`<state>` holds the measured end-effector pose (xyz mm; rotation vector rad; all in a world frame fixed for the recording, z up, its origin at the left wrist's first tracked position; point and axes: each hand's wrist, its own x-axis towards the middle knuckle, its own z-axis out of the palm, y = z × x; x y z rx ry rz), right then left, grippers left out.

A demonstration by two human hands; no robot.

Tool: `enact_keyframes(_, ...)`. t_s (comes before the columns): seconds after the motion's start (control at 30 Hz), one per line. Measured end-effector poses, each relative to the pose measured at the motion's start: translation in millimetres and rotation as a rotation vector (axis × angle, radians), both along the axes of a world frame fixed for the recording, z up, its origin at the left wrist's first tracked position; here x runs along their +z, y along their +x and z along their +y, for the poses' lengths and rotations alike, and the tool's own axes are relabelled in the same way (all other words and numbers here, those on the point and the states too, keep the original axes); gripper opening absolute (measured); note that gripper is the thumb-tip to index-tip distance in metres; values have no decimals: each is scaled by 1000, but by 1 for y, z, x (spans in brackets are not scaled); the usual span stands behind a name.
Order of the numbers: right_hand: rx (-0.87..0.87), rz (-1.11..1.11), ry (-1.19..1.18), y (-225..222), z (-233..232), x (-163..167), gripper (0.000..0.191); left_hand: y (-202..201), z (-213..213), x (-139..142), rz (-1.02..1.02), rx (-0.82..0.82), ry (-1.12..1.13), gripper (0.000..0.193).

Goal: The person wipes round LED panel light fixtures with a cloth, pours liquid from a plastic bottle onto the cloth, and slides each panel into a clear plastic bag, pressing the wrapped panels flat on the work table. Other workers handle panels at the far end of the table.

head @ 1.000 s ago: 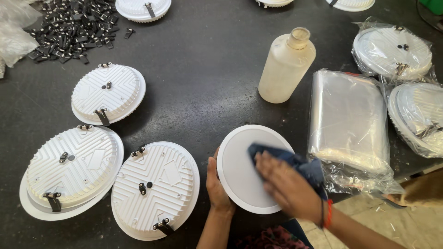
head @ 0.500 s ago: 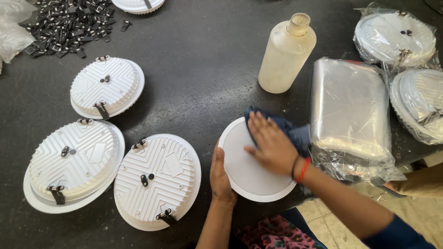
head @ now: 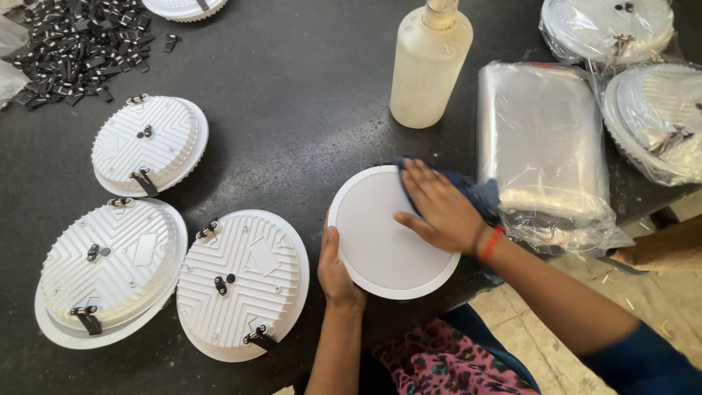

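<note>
The table [head: 307,110] is black. On it, the round light panel [head: 380,234] shows a plain white face, and the cloth [head: 475,194] on its right edge is dark blue. Left of the panel lie three white ribbed light housings [head: 241,281] with black clips. Behind the panel stands a cream translucent bottle [head: 428,66]. The wristband [head: 490,245] is orange-red.

Bright, even overhead light — soft shadows, glare on plastic wrap [head: 541,139]; sharp focus, no blur.
</note>
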<state>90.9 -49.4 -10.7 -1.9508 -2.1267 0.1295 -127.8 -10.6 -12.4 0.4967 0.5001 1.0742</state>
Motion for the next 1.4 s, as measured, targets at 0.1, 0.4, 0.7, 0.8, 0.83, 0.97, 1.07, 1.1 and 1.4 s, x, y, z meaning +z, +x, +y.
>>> enact_keyframes(0.1, -75, 17, 22, -11, -55, 0, 86, 0, -2, 2, -3, 4, 54, 52)
enact_keyframes(0.4, 457, 30, -95, -98, -71, 29, 89, -9, -1, -10, -206, -53, -26, 75)
enact_keyframes(0.7, 84, 82, 383, -46, 18, 18, 47, -8, -2, -18, -197, -27, -39, 70)
enact_keyframes(0.8, 6, 276, 197, -54, -9, 27, 42, -5, -3, -13, -201, -32, -45, 68)
enact_keyframes(0.83, -4, 395, 59, -61, -21, 31, 46, -5, -3, -11, -211, -28, -41, 69)
enact_keyframes(0.97, 354, 126, 74, -75, -58, 47, 66, -7, -4, -6, -186, -29, -26, 74)
enact_keyframes(1.07, 335, 27, 95, -71, -41, 43, 62, -8, -4, -9, -229, -63, -56, 77)
enact_keyframes(1.1, 317, 5, 115, -68, -27, 39, 60, -8, -4, -11, -259, -73, -75, 78)
enact_keyframes(1.4, 338, 295, 249, -106, -3, 26, 40, -13, -3, -34, -338, -45, -33, 90)
